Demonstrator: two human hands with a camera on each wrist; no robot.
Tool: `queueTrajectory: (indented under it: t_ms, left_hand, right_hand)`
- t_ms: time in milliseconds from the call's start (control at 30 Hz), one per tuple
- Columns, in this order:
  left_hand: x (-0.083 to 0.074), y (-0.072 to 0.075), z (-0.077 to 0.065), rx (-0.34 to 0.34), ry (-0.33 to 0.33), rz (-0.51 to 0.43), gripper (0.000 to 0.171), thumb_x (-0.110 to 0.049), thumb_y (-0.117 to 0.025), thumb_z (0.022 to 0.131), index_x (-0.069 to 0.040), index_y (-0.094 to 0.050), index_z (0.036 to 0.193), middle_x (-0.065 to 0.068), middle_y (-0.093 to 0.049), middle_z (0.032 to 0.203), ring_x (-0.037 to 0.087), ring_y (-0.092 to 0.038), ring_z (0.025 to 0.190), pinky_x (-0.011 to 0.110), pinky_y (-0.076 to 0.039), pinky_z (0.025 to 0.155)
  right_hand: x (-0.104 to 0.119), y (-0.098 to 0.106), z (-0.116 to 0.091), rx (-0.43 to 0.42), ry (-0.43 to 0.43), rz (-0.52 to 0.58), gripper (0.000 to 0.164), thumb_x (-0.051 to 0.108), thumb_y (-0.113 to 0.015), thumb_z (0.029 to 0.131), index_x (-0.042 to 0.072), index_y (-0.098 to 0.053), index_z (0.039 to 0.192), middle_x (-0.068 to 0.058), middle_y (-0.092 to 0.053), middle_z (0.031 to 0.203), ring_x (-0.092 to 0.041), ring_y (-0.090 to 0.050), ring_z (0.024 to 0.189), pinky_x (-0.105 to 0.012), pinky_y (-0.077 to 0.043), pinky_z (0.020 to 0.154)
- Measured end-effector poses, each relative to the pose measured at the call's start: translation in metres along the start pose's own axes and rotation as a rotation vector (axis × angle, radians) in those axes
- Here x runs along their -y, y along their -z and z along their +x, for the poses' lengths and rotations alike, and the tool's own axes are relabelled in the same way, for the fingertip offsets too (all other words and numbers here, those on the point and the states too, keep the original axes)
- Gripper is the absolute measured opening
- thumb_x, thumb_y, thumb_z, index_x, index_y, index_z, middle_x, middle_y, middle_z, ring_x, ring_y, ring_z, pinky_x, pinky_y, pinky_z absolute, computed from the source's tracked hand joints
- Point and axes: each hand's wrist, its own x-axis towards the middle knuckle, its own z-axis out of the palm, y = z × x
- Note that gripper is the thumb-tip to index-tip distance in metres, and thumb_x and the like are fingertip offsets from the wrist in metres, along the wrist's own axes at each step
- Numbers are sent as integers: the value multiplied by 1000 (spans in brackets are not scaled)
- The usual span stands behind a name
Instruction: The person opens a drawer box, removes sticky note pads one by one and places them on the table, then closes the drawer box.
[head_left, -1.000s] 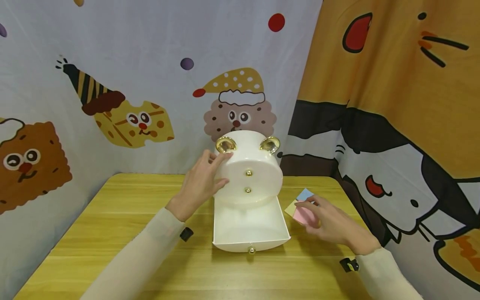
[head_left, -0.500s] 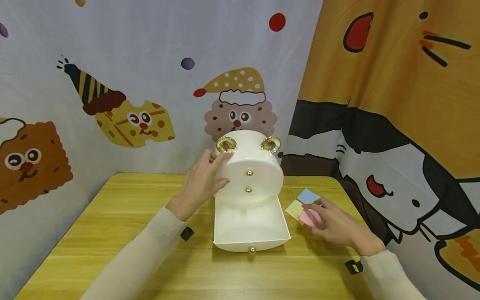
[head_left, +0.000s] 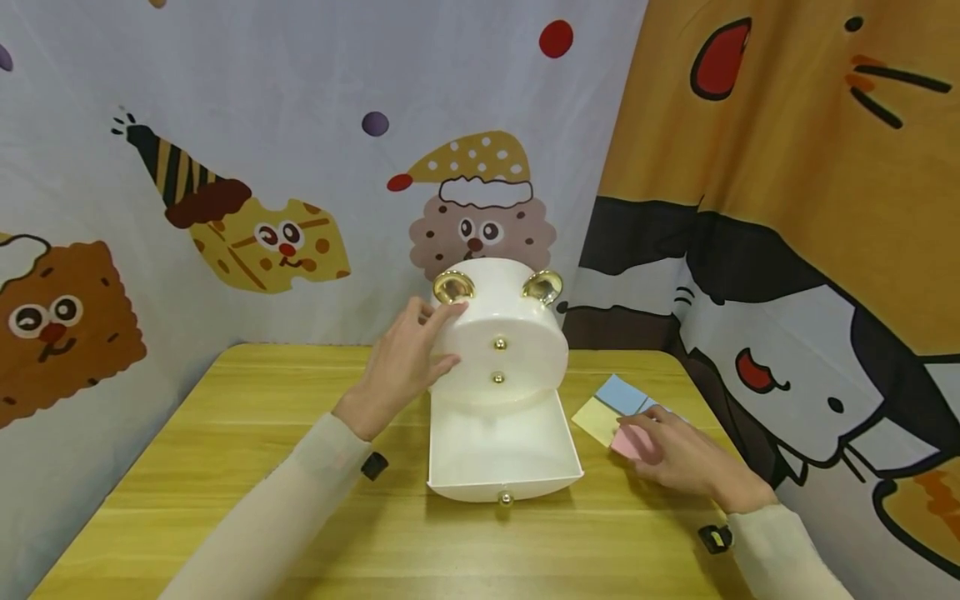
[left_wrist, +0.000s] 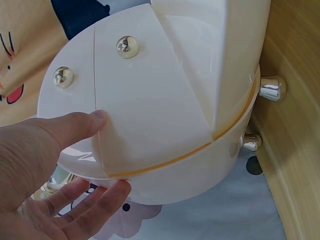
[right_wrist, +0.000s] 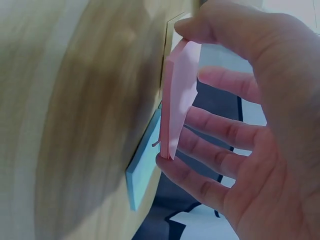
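A white rounded drawer box (head_left: 498,333) with gold ears and gold knobs stands on the table, its bottom drawer (head_left: 502,450) pulled out. My left hand (head_left: 397,367) grips the box's left side; in the left wrist view the thumb lies on the drawer front (left_wrist: 140,110) and the fingers curl round the edge. My right hand (head_left: 682,454) holds a pink sticky-note pad (right_wrist: 180,95) between thumb and fingers, low over the table on the right. Just beyond it lie a yellow pad (head_left: 596,419) and a blue pad (head_left: 619,394), with more blue (head_left: 651,405) partly hidden behind my fingers.
The wooden table (head_left: 225,467) reaches back to a white printed curtain (head_left: 300,100). An orange printed curtain (head_left: 810,183) hangs along the right side. The open drawer's front knob (head_left: 506,498) juts toward me.
My right hand has moved slightly right with the pink pad, leaving more of the yellow and blue pads visible. The left hand keeps its place on the box.
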Motion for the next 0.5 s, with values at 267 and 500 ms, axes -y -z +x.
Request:
queueTrajectory:
  t_ms: [267, 500]
  left_hand:
    - [1, 0, -1, 0, -10, -5, 83, -26, -100, 96, -26, -59, 169, 20, -63, 136, 35, -73, 108, 44, -67, 72]
    - [2, 0, -2, -4, -10, -14, 83, -26, -100, 96, -26, -59, 169, 20, -63, 135, 35, -73, 108, 43, -67, 71]
  right_hand:
    - [-10, -9, -1, 17, -22, 18, 61, 29, -99, 91, 17, -78, 146, -19, -73, 146, -38, -71, 130, -67, -65, 107]
    - [-12, -12, -2, -11, -6, 4, 56, 30, -98, 91, 15, -80, 141, -20, -75, 143, -42, -71, 131, -68, -65, 107]
